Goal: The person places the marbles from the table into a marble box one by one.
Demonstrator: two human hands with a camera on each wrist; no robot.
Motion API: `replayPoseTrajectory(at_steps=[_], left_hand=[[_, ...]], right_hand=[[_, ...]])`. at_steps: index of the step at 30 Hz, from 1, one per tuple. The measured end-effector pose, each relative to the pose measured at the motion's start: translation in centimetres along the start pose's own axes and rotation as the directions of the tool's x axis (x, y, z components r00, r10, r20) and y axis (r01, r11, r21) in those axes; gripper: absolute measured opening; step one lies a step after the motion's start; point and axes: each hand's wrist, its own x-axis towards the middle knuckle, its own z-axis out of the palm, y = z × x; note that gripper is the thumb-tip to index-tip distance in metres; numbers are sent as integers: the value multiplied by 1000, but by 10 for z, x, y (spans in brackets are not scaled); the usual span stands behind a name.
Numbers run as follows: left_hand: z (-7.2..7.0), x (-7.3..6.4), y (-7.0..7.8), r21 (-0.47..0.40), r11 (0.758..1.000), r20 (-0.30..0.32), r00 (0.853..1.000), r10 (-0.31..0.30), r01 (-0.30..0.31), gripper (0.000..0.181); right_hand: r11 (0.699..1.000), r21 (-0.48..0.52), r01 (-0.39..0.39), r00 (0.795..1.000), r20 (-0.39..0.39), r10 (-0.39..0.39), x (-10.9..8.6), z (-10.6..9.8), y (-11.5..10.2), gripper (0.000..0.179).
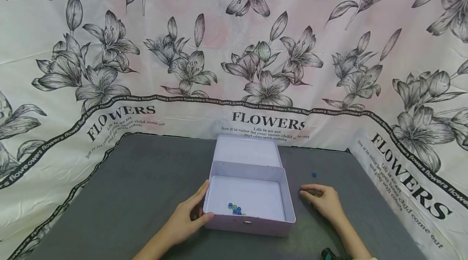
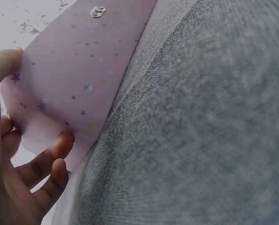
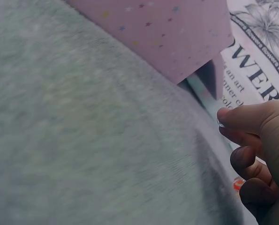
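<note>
A lilac box with small coloured stars on its outside stands on the dark table, its hinged lid tipped back. Several blue and green marbles lie inside, close to the front wall. My left hand holds the box at its front left corner; in the left wrist view its thumb lies against the starred wall. Right of the box, my right hand pinches a small blue marble between thumb and forefinger. In the right wrist view those fingertips mostly hide it.
Another blue marble lies on the table beyond my right hand. A floral cloth printed with "FLOWERS" hangs behind and along both sides. Near my right forearm, a dark object shows at the bottom edge.
</note>
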Motion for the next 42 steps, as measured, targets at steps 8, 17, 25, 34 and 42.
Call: replayPoseTrajectory(at_steps=[8, 17, 25, 34, 42], left_hand=[[-1, 0, 2, -1, 999, 11, 999, -43, 43, 84], [-3, 0, 2, -12, 1000, 16, 1000, -7, 7, 82], [-3, -1, 3, -20, 1000, 24, 1000, -3, 3, 82], [-2, 0, 3, -4, 1000, 38, 999, -30, 31, 84], [-2, 1, 2, 2, 1000, 38, 999, -31, 31, 85]], right_hand=[[999, 44, 26, 999, -38, -24, 10, -8, -18, 30], [997, 77, 27, 1000, -14, -26, 22, -10, -49, 35], [991, 110, 80, 997, -3, -80, 40, -5, -79, 31], [977, 135, 168, 986, -14, -167, 56, 14, -111, 26], [966, 183, 183, 980, 42, -194, 64, 34, -134, 24]])
